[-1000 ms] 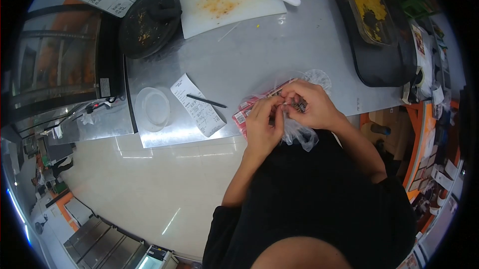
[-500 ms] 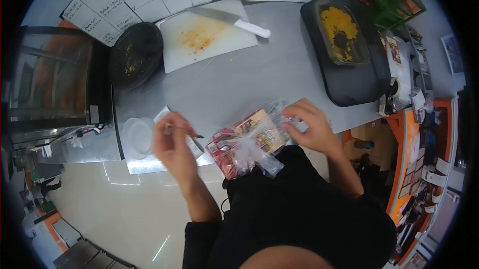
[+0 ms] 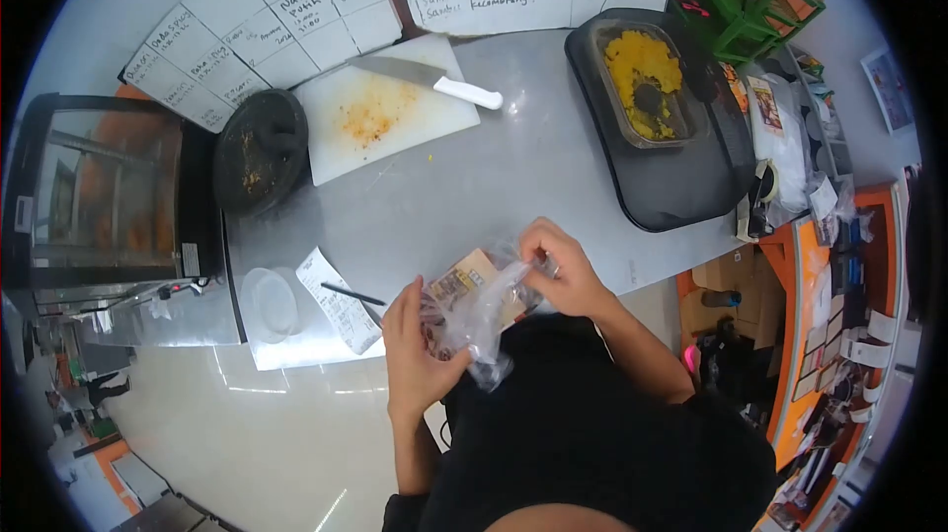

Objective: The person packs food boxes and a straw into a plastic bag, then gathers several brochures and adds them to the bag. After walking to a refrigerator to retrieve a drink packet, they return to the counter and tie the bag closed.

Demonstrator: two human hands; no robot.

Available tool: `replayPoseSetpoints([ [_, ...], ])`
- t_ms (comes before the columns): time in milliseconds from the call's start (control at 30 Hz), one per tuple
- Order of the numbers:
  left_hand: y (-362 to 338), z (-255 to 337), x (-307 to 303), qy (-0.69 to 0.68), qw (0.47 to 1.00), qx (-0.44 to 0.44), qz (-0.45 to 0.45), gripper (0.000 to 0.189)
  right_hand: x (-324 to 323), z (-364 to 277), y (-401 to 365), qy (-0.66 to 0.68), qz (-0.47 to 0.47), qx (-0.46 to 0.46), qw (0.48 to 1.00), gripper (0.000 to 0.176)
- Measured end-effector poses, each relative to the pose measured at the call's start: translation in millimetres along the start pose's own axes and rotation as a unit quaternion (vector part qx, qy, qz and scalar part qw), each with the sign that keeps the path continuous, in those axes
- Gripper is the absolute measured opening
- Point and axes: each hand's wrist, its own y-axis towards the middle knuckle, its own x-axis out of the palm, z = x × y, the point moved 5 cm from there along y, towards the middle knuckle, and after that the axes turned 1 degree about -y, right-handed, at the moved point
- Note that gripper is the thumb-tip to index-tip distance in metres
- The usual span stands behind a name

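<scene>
A printed box (image 3: pixel 472 280) wrapped in a clear plastic bag (image 3: pixel 479 320) sits at the near edge of the metal table, against the body. My left hand (image 3: pixel 420 349) grips the left side of the bagged box, with the thumb over the plastic. My right hand (image 3: pixel 558 270) pinches a bunch of the clear plastic at the box's upper right. To the left of the box lie a white paper slip (image 3: pixel 341 305) with printed text and a dark pen (image 3: pixel 354 293) across it. Beside the slip stands a round clear container (image 3: pixel 269 303).
A knife (image 3: pixel 434 78) lies on a stained white cutting board (image 3: pixel 395 122). Left of it is a black round lid (image 3: pixel 259 152), and a glass display case (image 3: pixel 109 191). On the right, a black tray (image 3: pixel 681 182) holds a tub of yellow food (image 3: pixel 642 78).
My left hand has moved right, away from the slip and pen, onto the bagged box. My right hand now pinches the gathered plastic. The camera view has shifted slightly.
</scene>
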Motion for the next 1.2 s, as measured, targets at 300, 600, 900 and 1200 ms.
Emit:
replayPoseSetpoints([
  [300,-17,21,-20,0.113,0.978,0.01,0.172,0.01,-50,6,-10,0.064,-0.186,0.016,0.98,0.018],
  [600,-9,48,-35,-0.028,0.951,-0.177,0.251,0.011,3,-124,-1,0.081,-0.184,-0.269,0.942,0.03],
  [900,-27,38,-13,0.357,0.933,0.029,-0.048,0.031,-22,-47,-2,-0.504,-0.256,-0.006,0.825,0.043],
  [1200,-9,65,-2,0.185,0.977,0.085,0.064,0.037,23,-85,14,-0.201,-0.096,-0.227,0.948,0.029],
])
